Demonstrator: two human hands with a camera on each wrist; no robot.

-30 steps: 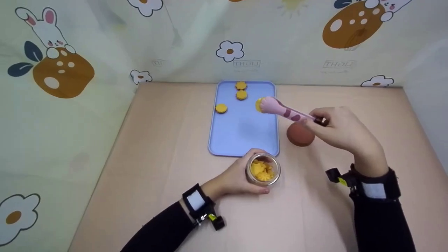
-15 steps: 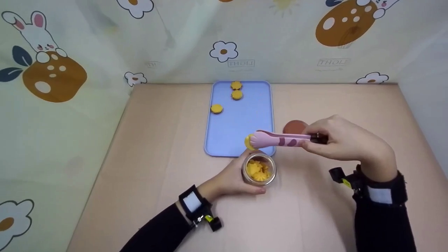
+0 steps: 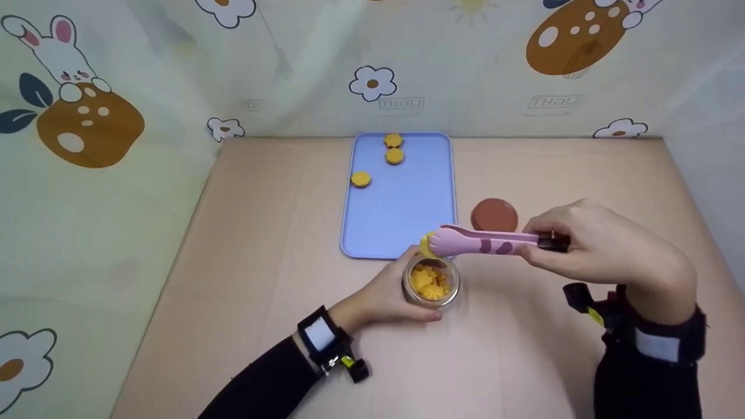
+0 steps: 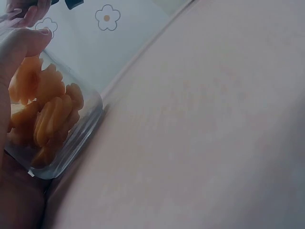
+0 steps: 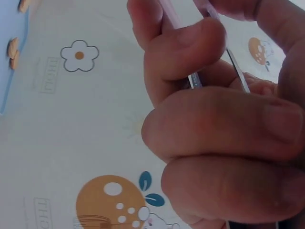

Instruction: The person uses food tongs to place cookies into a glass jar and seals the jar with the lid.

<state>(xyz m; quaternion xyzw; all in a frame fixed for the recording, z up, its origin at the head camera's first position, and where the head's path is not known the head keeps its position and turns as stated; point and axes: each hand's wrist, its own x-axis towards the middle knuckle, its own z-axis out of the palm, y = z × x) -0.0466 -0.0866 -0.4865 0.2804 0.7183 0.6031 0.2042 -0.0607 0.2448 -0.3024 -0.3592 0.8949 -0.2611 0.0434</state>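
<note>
My left hand (image 3: 387, 297) grips a glass jar (image 3: 457, 285) at the tray's near edge. Inside it lie several yellow flower-shaped biscuits (image 4: 52, 119), seen through the glass in the left wrist view. My right hand (image 3: 608, 247) holds pink paw-tipped tongs (image 3: 483, 242) by their dark end. A yellow biscuit (image 3: 425, 245) is pinched in the tips, over the far rim of the jar; whether it touches the rim I cannot tell. In the right wrist view curled fingers (image 5: 214, 124) cover most of the tongs.
A blue tray (image 3: 401, 215) lies at the middle of the table. On it are two yellow biscuits (image 3: 394, 156) close together near the back, and another biscuit (image 3: 361, 178) by the left rim. Right of the tray lies a round brown lid (image 3: 495, 214). A patterned curtain (image 3: 291, 70) stands behind.
The tongs with the biscuit have come from over the tray's right side toward me, to the jar, then slightly right. The left hand and jar stay put.
</note>
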